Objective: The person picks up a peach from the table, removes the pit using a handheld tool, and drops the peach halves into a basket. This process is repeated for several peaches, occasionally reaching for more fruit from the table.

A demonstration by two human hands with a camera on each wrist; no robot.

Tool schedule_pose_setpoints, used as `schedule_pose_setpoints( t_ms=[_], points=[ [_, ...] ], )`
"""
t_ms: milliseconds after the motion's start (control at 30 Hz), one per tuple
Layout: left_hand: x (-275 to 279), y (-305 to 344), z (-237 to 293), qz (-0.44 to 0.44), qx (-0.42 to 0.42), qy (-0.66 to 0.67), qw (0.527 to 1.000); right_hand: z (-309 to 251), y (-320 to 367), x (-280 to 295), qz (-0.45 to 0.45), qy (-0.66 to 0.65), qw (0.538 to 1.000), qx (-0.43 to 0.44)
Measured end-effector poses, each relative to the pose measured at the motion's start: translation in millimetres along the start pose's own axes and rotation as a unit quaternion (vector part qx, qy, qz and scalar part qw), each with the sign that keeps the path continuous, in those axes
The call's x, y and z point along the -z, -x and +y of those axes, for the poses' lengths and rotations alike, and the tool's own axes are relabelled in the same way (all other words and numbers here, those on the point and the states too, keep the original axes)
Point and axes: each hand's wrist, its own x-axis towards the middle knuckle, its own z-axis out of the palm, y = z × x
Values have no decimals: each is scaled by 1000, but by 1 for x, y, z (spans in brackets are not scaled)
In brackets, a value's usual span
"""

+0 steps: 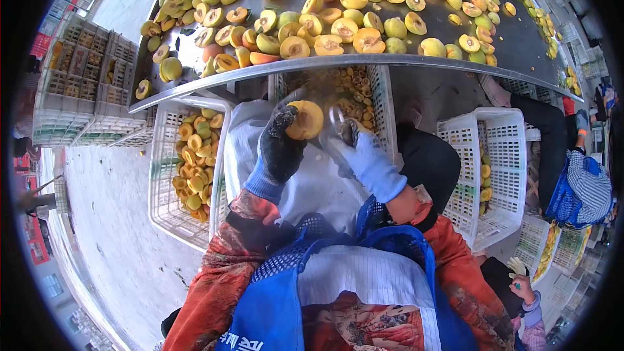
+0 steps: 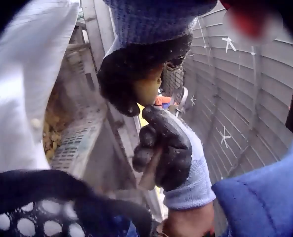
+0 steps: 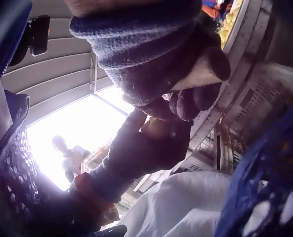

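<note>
Left hand (image 1: 279, 149) grips peach half (image 1: 305, 120), cut face up. Right hand (image 1: 367, 159) clasps pitting loop (image 1: 338, 119) beside it. Both below table (image 1: 325, 63) near edge, over crate (image 1: 383, 110), likely so pits drop in.

Left hand (image 1: 281, 146), right hand (image 1: 365, 156) — both curled tight.

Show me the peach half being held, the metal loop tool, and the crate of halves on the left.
peach half (image 1: 308, 121), head view, cut yellow face.
metal loop tool (image 1: 336, 117), head view, ring end.
crate of halves (image 1: 161, 195), head view, white left wall.
</note>
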Motion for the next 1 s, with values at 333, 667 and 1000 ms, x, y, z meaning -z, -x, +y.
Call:
schedule_pose_setpoints(
  t_ms=[333, 667, 1000],
  points=[
    [0, -14, 21, 48, 161, 145, 975, -9, -26, 14, 64, 94, 982, 153],
    [-7, -14, 9, 16, 27, 40, 999, 5, -13, -16, 6, 233, 965, 122],
    [-13, -12, 10, 48, -52, -161, 984, 0, -16, -15, -9, 285, 955, 85]
  ],
)
